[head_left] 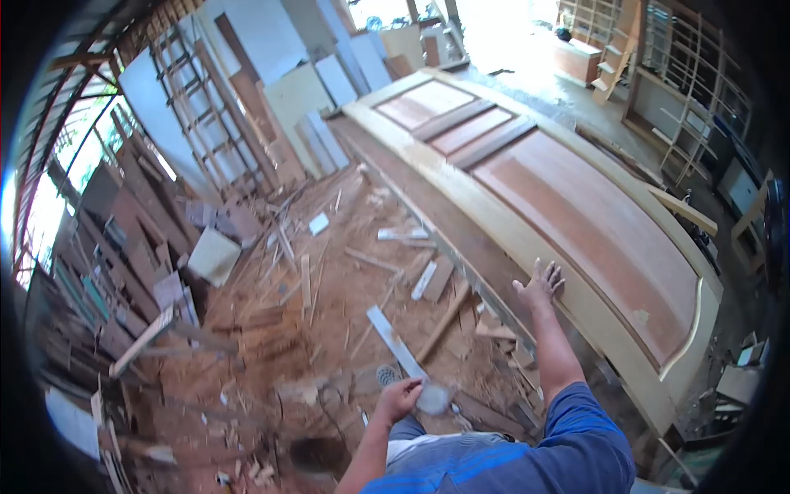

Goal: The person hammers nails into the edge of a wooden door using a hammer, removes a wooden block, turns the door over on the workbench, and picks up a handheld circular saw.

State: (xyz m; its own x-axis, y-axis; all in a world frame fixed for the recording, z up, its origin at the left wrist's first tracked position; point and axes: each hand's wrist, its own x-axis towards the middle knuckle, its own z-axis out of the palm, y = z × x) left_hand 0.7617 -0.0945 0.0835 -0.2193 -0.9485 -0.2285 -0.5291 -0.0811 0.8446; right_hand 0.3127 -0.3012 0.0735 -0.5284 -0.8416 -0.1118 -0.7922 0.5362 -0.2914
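A large wooden panelled door (502,222) with a curved end lies flat on a workbench (428,216). My right hand (541,282) rests on the pale frame along the door's near edge, its fingers spread. Close to my body, my left hand (401,398) is closed with the fingers curled in, beside a roundish pale thing (434,398) that is blurred. Whatever the left hand may hold is too small to make out.
Wood scraps and sawdust cover the floor (271,329) left of the bench. Boards (123,222) and a ladder (202,107) lean at the left and back. Wooden shelving (675,107) stands at the back right. A pale strip (395,342) lies near my feet.
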